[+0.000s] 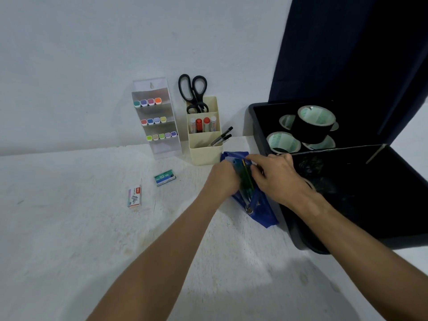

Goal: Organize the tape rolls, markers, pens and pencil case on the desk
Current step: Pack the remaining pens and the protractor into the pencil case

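Blue pencil case (260, 210) on desk (115, 228), beside black bin (347, 205). Left hand (223, 179) grips case edge; right hand (275, 179) pinches pens (245, 179) at mouth. Best: hold mouth wide, slide pens in lengthwise, then zip.

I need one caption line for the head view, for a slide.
Both hands, left hand and right hand, hold the open blue pencil case beside the black bin of tape rolls.
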`<state>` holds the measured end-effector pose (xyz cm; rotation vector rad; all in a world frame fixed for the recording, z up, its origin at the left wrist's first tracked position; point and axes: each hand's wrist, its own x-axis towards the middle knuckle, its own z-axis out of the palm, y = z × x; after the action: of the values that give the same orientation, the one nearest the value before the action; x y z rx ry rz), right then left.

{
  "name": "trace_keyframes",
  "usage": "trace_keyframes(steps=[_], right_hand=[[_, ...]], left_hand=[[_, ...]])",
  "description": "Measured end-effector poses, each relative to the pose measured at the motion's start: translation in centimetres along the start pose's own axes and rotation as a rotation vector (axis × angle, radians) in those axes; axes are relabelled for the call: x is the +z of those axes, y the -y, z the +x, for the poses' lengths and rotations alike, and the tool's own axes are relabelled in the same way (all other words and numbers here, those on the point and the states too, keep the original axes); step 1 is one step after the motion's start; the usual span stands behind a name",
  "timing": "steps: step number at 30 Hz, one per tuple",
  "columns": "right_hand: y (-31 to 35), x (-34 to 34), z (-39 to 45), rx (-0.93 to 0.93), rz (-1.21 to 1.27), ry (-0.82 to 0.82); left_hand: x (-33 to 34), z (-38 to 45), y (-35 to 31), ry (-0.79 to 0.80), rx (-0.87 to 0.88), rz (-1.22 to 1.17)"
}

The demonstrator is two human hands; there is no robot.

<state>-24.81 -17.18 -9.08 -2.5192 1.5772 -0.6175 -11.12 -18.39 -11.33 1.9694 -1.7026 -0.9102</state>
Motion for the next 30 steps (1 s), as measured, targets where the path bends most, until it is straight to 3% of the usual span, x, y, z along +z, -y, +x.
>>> trace_keyframes(steps=[2,7,17,23,25,28,30], right_hand=[[-0.1,0.0,0.0,-0.003,-0.005,-0.005],[-0.2,0.3,0.0,0.002,-0.007,-0.010],[-0.4,0.4,-0.2,-0.069,-0.075,0.029],[0.6,0.2,-0.1,-0.169,-0.089,0.101],[1.6,-0.1,0.3,-0.185,-0.017,0.147],[3.1,0.0,0.8,-0.193,0.094,0.235],[4.1,0.4,1.2,-0.157,0.183,0.290]], left_hand=[[0.4,0.0,0.7,-0.094,0.033,0.127],[-0.2,0.0,2.3,-0.192,-0.047,0.140],[-1.3,-0.5,2.3,0.043,-0.089,-0.043],[-6.0,-3.1,2.9,0.188,-0.128,-0.406],[-7.9,-4.0,3.7,0.172,-0.135,-0.544],[-9.5,-5.0,5.3,-0.001,-0.170,-0.358],[-10.0,-5.8,6.0,0.053,-0.188,-0.454]])
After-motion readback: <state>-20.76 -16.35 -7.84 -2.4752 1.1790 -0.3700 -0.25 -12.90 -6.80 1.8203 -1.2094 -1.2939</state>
